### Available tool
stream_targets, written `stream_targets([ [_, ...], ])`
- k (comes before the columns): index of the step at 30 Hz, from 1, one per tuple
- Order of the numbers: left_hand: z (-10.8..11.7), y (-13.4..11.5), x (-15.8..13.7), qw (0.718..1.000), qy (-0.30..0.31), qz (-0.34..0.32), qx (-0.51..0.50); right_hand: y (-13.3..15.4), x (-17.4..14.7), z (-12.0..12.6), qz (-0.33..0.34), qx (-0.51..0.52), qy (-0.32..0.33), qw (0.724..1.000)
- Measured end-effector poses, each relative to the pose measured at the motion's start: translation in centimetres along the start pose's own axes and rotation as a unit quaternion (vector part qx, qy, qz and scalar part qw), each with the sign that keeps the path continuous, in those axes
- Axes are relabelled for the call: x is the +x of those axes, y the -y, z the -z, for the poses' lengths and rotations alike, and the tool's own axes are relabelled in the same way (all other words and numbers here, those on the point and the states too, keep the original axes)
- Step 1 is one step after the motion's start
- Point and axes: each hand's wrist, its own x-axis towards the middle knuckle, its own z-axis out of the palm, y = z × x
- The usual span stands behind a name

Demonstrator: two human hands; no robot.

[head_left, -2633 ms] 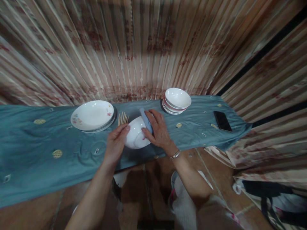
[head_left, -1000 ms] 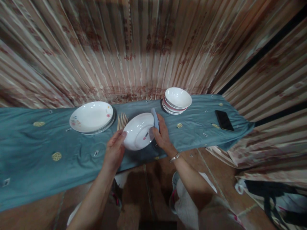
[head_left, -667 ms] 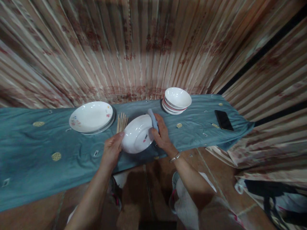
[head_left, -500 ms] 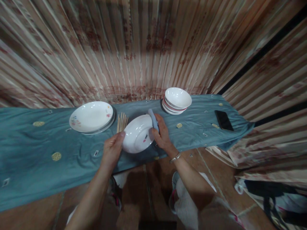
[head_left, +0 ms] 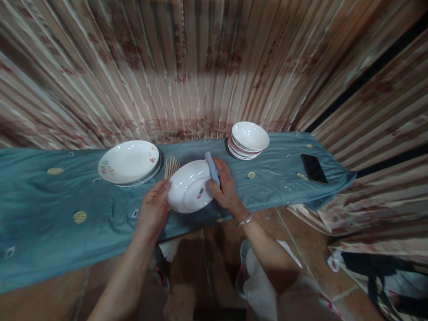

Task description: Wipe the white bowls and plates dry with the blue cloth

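A white plate [head_left: 187, 189], tilted with its underside and small printed mark towards me, is held up above the cloth-covered table. My left hand [head_left: 154, 205] is closed on its left rim. At the opposite rim, my right hand [head_left: 225, 185] pinches a folded blue-grey cloth [head_left: 212, 168] over the edge; some of its fingers are hidden behind the plate. Just beyond the plate lie several wooden chopsticks [head_left: 171, 166], partly covered by it. A stack of large white plates with flower prints [head_left: 130, 162] sits to the left.
Several white bowls [head_left: 250, 137] are stacked at the back right of the table. A black phone [head_left: 313, 168] lies near the right end. The blue-green tablecloth [head_left: 110, 223] is wrinkled. Pleated curtains [head_left: 200, 89] hang behind and at the right, with a dark bar [head_left: 364, 80] across them.
The plate and my left hand have shifted slightly left, and the plate has turned a little. The cloth stays at its right rim, in my right hand.
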Motion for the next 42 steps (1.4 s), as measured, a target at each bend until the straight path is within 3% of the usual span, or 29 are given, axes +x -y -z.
stream_targets([
  [19, -1.8, 1.5, -0.6, 0.996, 0.010, 0.007, -0.088, 1.5, 0.1, 0.3, 0.036, -0.095, -0.017, 0.995],
  [33, -1.1, 2.0, 0.2, 0.994, -0.004, 0.004, -0.112, -1.6, 0.1, -1.7, -0.034, -0.014, -0.051, 0.998],
  [42, -0.8, 2.1, 0.5, 0.993, -0.005, 0.009, -0.118, -1.9, -0.5, -2.3, -0.054, 0.004, -0.047, 0.997],
])
